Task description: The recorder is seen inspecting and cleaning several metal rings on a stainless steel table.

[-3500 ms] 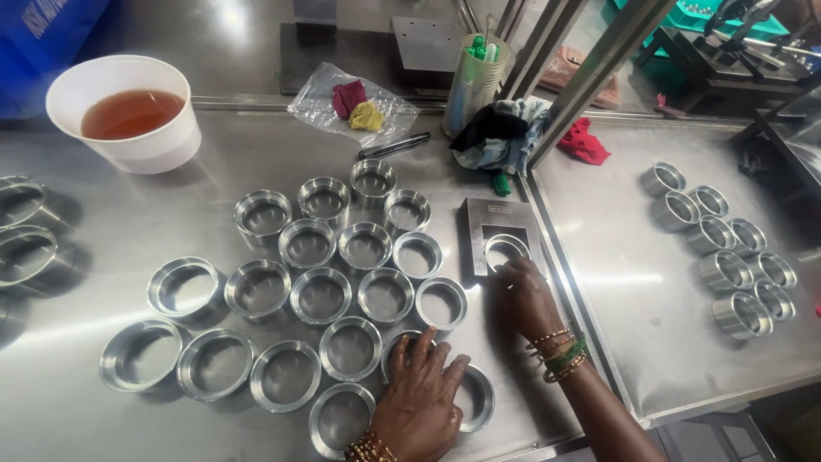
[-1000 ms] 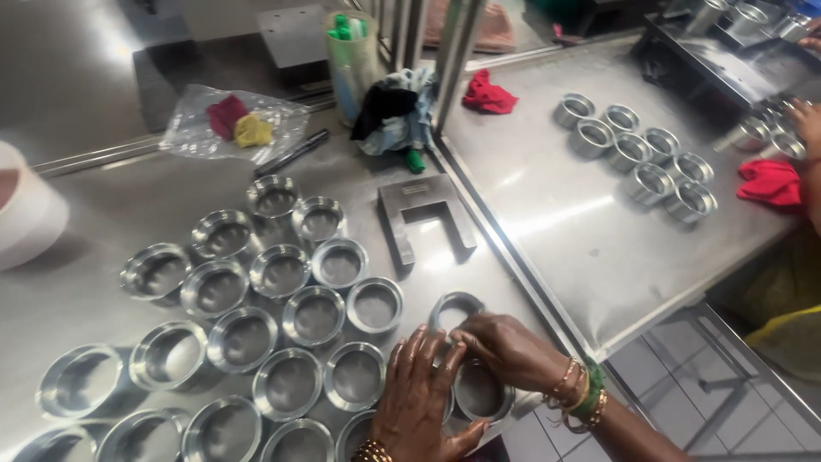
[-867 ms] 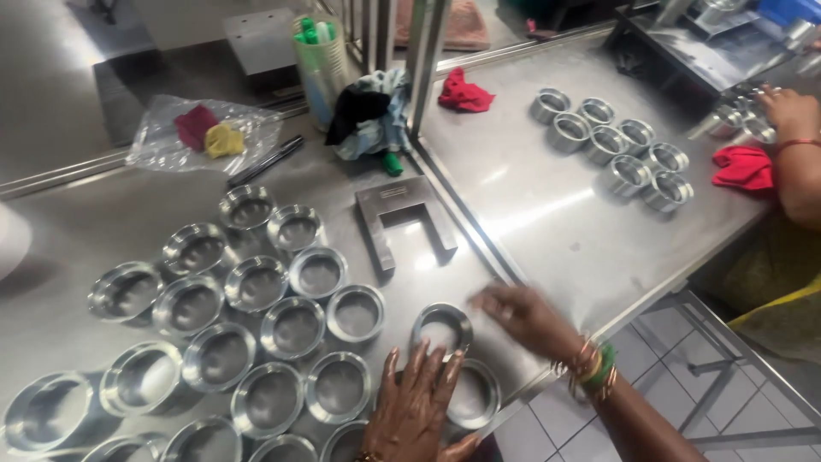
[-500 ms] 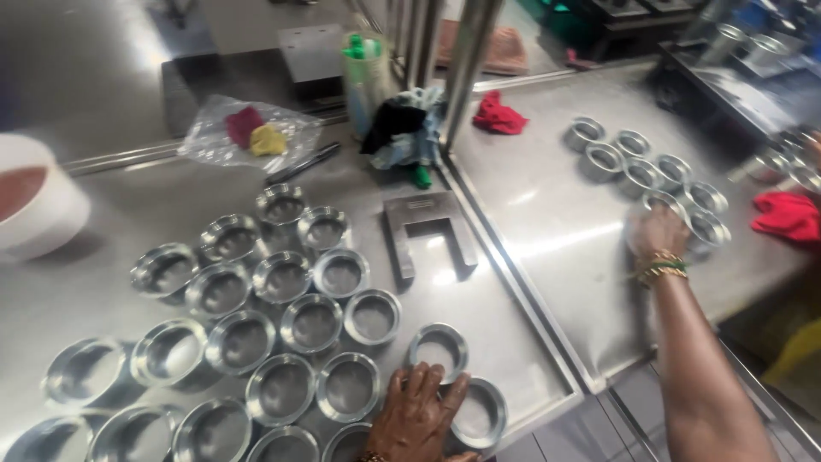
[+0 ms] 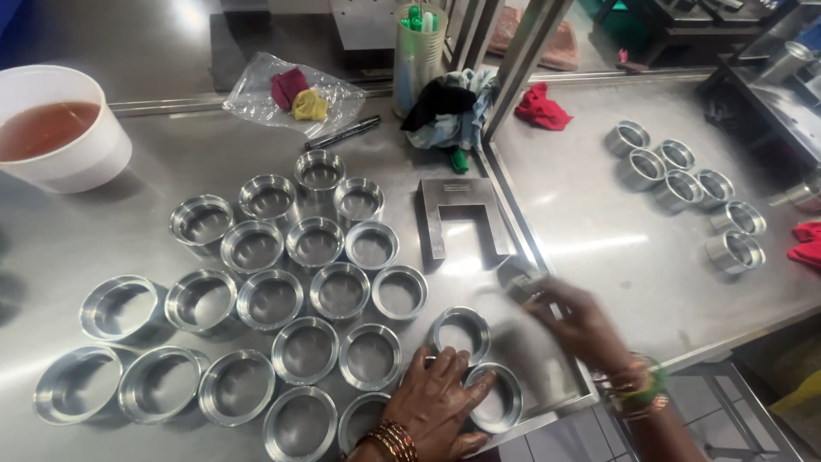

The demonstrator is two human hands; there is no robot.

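Steel table (image 5: 599,231) crowded with metal rings.
Left hand (image 5: 436,402) lies flat, fingers spread, on rings (image 5: 496,398); right hand (image 5: 581,321), blurred, clasps one ring (image 5: 519,281).

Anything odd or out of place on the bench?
An open white bowl of brownish liquid sits on the same steel table as the machined metal rings, near its far left edge. Nothing spilled or tipped.

my right hand (image 5: 575,318) grips a shiny metal ring (image 5: 522,282), blurred, above the surface's edge; my left hand (image 5: 436,395) rests flat on another ring (image 5: 498,397).
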